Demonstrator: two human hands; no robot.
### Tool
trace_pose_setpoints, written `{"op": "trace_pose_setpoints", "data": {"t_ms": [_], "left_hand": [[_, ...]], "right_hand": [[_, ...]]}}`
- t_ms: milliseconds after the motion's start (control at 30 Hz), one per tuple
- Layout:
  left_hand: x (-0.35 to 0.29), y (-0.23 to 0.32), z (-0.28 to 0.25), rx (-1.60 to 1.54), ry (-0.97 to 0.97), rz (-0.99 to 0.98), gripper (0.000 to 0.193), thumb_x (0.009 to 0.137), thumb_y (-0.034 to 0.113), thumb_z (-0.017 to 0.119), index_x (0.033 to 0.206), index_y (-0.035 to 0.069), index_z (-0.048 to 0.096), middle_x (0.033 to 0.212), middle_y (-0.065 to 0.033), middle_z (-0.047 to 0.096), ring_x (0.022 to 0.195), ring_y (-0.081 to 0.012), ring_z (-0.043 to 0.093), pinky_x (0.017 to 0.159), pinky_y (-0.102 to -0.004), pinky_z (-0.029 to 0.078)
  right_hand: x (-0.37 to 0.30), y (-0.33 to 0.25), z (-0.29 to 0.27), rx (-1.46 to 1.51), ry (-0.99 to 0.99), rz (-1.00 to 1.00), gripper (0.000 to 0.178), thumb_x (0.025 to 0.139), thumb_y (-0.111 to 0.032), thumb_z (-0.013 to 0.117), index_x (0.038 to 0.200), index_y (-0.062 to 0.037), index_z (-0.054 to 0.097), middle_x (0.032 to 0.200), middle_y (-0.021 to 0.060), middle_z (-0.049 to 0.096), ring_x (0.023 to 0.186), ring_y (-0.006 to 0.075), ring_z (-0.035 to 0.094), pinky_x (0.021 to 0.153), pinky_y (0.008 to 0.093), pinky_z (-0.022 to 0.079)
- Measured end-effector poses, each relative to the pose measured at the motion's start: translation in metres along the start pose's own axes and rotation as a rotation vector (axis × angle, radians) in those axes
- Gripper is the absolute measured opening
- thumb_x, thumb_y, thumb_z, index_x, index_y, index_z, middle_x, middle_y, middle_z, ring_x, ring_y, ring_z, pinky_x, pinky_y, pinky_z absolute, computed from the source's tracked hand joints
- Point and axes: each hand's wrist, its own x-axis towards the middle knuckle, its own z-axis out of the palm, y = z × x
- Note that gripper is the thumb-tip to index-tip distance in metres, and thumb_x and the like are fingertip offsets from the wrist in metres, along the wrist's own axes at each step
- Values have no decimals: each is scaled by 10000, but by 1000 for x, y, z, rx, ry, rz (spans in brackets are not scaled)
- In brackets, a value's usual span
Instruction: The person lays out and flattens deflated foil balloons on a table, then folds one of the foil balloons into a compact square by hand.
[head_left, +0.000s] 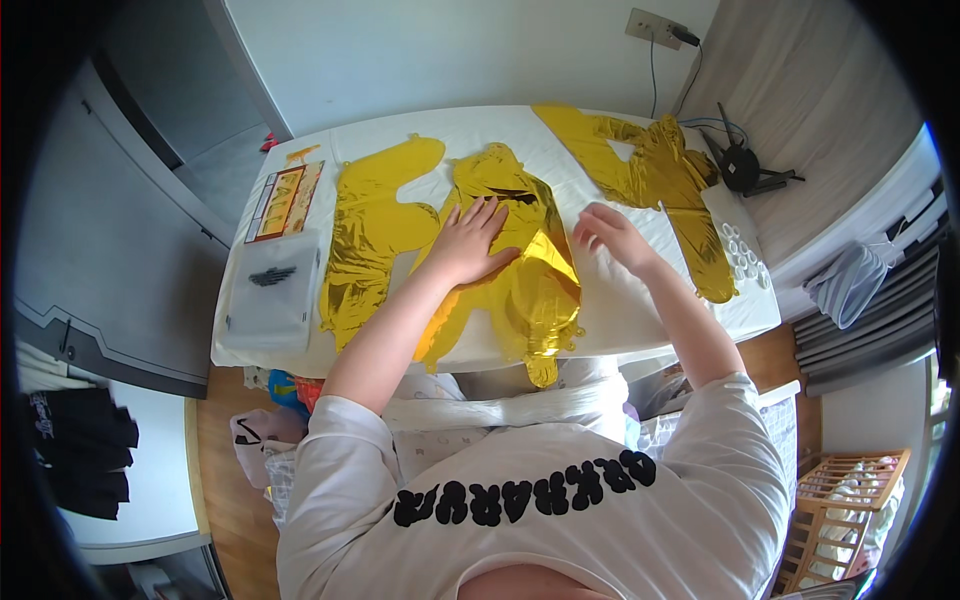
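A shiny gold foil balloon (545, 275), flat and wrinkled, lies in the middle of the white-covered table. My left hand (470, 242) is spread on it, palm down. To the right of this balloon is my right hand (610, 235), over the white cloth; its fingers are loosely bent, slightly apart, and nothing shows in them. On the left lies another flat gold foil balloon (370, 220), with a curved notch in its right side. A third gold foil balloon (650, 165) stretches across the far right, creased and partly folded.
The table's white cloth (625, 310) carries a flat orange-and-yellow packet (285, 203) at left. Near it a translucent box or pouch (268, 318) bears a bundle of dark thin pieces (272, 276). Several clear rings (742, 255) and a black device with antennas (741, 167) are at right.
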Motion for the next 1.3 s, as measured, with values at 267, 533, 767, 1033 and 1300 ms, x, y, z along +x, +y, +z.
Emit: {"op": "trace_pose_setpoints", "data": {"t_ms": [267, 533, 767, 1033, 1300], "left_hand": [[2, -5, 4, 21, -21, 15, 816, 1008, 598, 476, 1647, 144, 250, 1724, -103, 207, 1597, -280, 164, 1288, -511, 144], [2, -7, 3, 24, -38, 24, 815, 996, 541, 500, 1648, 129, 238, 1723, -111, 202, 1596, -285, 163, 1291, -520, 140], [3, -5, 0, 12, -46, 5, 818, 987, 526, 521, 1648, 136, 237, 1719, -108, 214, 1593, -280, 173, 1292, -518, 141], [3, -6, -1, 27, -87, 15, 799, 1003, 504, 504, 1655, 143, 216, 1726, -89, 202, 1601, -261, 146, 1299, -505, 119], [7, -11, 2, -8, -97, 3, 743, 1052, 524, 377, 1661, 141, 196, 1734, -78, 178, 1606, -249, 125, 1299, -497, 105]], "right_hand": [[25, 13, 49, -719, 110, -457, 600, 1026, -361, 588, 1508, -21, 478, 1585, 214, 438, 1506, 394, 351, 1243, 501, 279], [26, -2, 64, -807, 79, -466, 585, 1043, -405, 556, 1484, -25, 498, 1557, 209, 465, 1495, 392, 366, 1240, 517, 277], [58, -9, 60, -541, 211, -433, 467, 1044, -233, 552, 1435, 22, 530, 1487, 228, 532, 1442, 383, 446, 1187, 422, 377], [74, 8, 69, -881, 160, -390, 599, 1056, -406, 510, 1496, 0, 476, 1603, 185, 419, 1522, 353, 333, 1248, 484, 273], [73, 7, 72, -969, 148, -336, 695, 1066, -518, 432, 1567, -38, 402, 1657, 154, 352, 1558, 325, 269, 1273, 464, 211]]}}
